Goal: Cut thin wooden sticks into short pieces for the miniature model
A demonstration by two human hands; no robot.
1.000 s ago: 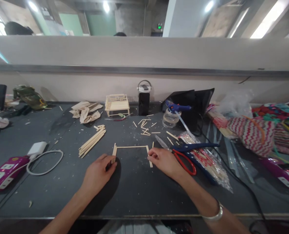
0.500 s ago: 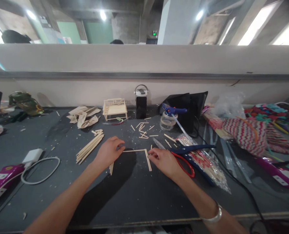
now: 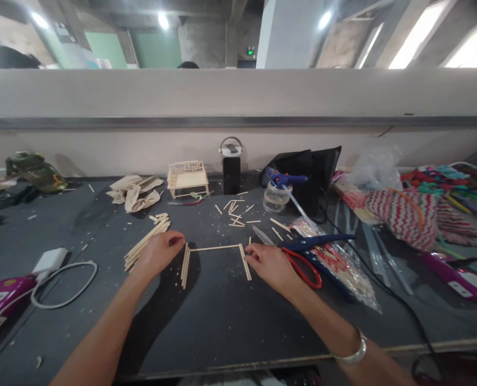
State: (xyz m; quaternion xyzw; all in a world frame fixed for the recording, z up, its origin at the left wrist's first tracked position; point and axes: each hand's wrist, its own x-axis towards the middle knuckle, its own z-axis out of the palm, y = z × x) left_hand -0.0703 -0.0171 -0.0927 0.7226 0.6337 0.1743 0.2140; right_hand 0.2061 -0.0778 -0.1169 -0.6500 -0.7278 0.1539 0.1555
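Note:
My left hand hovers just left of the left-hand sticks, its fingers loosely curled with a gap at the thumb and nothing visible between them. Beside it, a few thin wooden sticks lie side by side, pointing toward me. A single crosswise stick links their far end to another pair of sticks on the right, making a three-sided outline. At that right pair, my right hand has thumb and fingers pinched together. The tip of a short wooden stick shows past its fingertips.
A bundle of sticks lies behind my left hand. Short offcuts are scattered ahead, before a miniature wooden bench and a phone. Red-handled scissors, blue-handled pliers and a glue gun on a jar sit right.
My left hand has drawn back to the left, off the crosswise stick, uncovering the left-hand sticks. My right hand stays by the right pair. The view has shifted slightly.

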